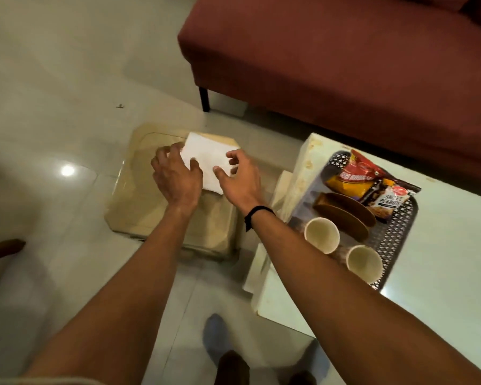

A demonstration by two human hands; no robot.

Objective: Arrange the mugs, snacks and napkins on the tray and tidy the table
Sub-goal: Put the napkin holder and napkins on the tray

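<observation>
Napkins [210,159], a white folded stack, are held in both hands above a low beige side table [139,207] that stands on the pale tiled floor [53,65], to the left of the white coffee table [450,259]. The left hand [177,176] grips the stack's left edge, thumb on top and fingers curled round its far corner. The right hand [240,176] pinches the stack's right side, thumb lying on the upper face and fingers bent over the far edge; a black band [257,213] circles that wrist.

Right of the napkins, a dark patterned tray [397,229] lies on the coffee table near its left end. At the tray's far end lie snack packets: a red and yellow bag [353,176] and, just beside it, a packet marked "sweet peanuts" [392,201]. A brown oval dish [345,216] sits in the middle of the tray, tilted, touching the packets. Two cream mugs stand upright at the tray's near end: one mug [321,236] at the near-left corner, the other mug [364,263] beside it, closer to the camera; whether they touch is unclear.

A dark red sofa [345,56] stands beyond the coffee table. Below the arms, a blue slipper [215,337] shows on the floor.
</observation>
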